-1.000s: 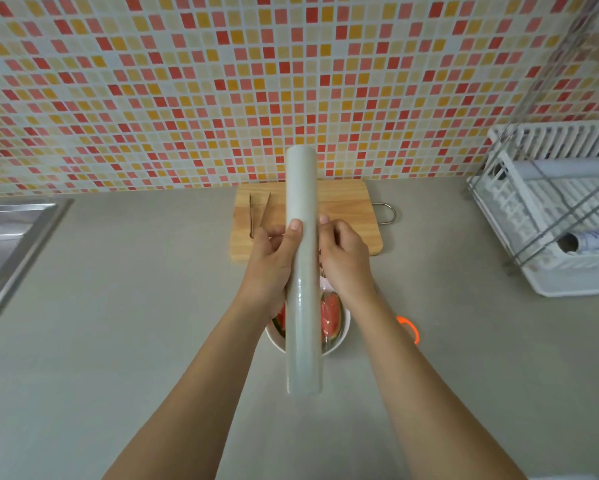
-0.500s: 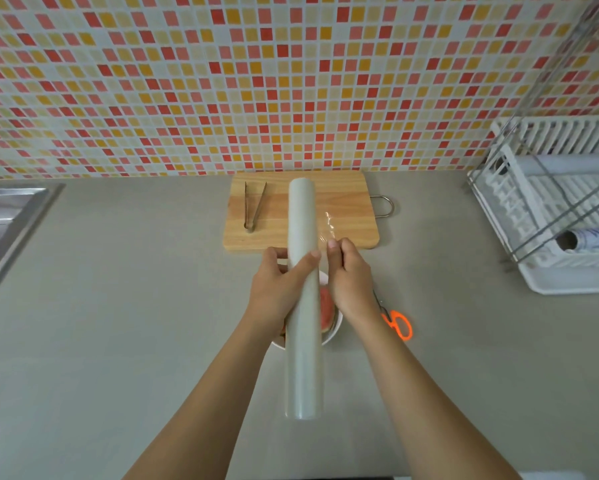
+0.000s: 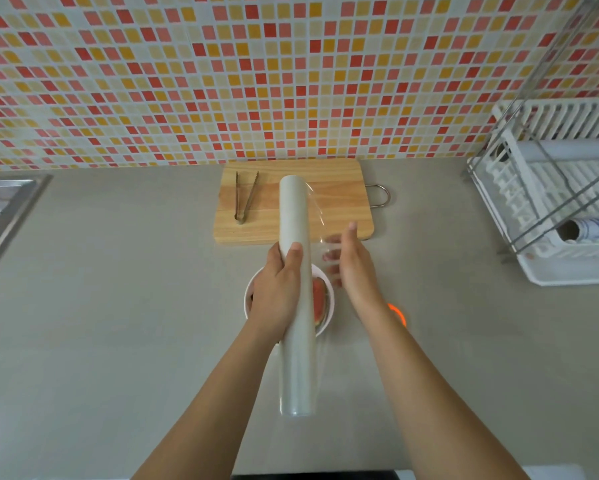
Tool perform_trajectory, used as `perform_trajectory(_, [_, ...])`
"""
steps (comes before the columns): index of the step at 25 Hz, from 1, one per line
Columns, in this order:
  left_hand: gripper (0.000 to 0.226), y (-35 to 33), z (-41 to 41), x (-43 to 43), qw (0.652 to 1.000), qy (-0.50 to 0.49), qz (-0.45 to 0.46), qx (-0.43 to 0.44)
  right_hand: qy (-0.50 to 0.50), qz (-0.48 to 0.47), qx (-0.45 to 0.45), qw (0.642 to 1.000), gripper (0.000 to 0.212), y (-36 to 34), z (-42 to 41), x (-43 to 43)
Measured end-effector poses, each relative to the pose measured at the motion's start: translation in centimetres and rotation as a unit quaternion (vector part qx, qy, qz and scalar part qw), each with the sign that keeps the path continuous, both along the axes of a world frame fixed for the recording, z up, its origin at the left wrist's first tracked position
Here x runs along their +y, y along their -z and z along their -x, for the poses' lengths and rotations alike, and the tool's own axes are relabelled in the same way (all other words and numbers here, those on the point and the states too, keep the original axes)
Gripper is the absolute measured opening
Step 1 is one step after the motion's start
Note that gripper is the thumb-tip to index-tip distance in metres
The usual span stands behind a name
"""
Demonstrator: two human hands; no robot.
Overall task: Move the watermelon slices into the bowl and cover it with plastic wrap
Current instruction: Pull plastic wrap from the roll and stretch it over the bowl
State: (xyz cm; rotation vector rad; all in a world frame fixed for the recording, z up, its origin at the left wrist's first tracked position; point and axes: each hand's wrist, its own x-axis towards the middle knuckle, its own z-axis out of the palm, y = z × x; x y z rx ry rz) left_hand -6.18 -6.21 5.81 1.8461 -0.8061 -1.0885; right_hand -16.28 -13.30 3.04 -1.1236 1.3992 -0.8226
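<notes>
Head view: wrapping step in hand. Your left hand (image 3: 277,289) has its grip closed round the long white roll of plastic wrap (image 3: 296,292), held over the white round bowl (image 3: 327,303) of red watermelon slices (image 3: 318,296) on the grey worktop (image 3: 118,306). Your right hand (image 3: 351,265) is blurred; whether it holds the clear film edge (image 3: 320,220), I cannot tell. Next, likely: draw the film sideways, taut, past the rim.

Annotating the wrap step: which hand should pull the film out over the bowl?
Right. The left hand is wrapped around the plastic wrap roll, holding it above the bowl. The right hand is at the loose film edge, so it likely draws it out.
</notes>
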Motion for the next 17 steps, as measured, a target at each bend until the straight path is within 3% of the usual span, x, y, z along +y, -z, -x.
perform_trajectory(4, [0.043,0.2,0.6,0.0,1.000,0.007,-0.020,-0.009,-0.018,0.025,-0.045,0.999,0.048,-2.6,-0.7,-3.9])
perform_trajectory(8, [0.041,0.0,1.0,0.2,1.000,0.007,-0.017,-0.016,-0.012,0.014,-0.051,0.999,0.017,-3.2,-1.1,-6.3])
perform_trajectory(11, [0.039,0.0,1.2,0.2,1.000,-0.006,-0.015,-0.023,0.033,0.011,-0.064,0.997,0.014,-3.1,-0.7,-6.9])
perform_trajectory(14, [0.035,0.0,1.4,-0.1,0.999,-0.009,-0.015,-0.033,0.048,-0.043,-0.068,0.996,0.024,-2.6,-0.2,-6.5])
perform_trajectory(17, [0.038,0.0,1.2,-0.8,0.999,-0.006,-0.013,-0.037,-0.019,-0.131,-0.040,0.990,0.059,-2.1,0.3,-4.4])
